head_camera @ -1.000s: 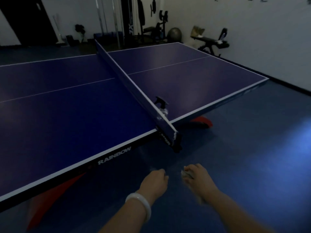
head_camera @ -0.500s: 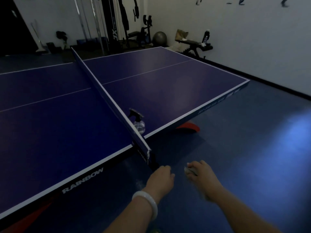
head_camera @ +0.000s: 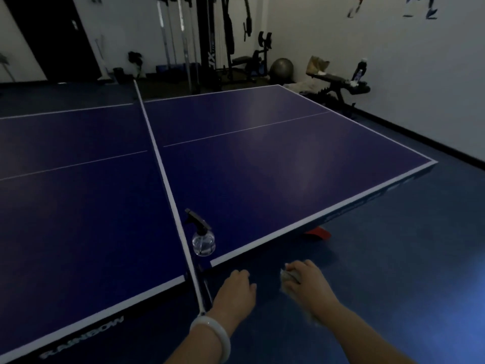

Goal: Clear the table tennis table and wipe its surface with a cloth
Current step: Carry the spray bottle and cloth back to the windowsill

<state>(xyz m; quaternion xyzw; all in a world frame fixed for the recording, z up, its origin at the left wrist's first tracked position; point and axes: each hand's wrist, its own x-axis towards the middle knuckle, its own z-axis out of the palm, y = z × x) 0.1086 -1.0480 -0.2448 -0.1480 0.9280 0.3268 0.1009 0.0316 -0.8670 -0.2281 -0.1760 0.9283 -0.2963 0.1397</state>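
The blue table tennis table fills the view, split by its net. A clear spray bottle with a black trigger stands on the right half, close to the net and the near edge. My left hand, with a white bangle on the wrist, hangs below the table edge by the net post with its fingers curled and nothing in it. My right hand is to the right of it, over the floor, gripping a small pale cloth.
Gym gear lines the far wall: a weight rack, an exercise ball and a bench with a bottle on it. A red table foot shows under the right half. Blue floor spreads to the right.
The view has swung left to right along the table, so the net and spray bottle now sit nearer and more central. Both hands keep their pose, the right one still holding the cloth.
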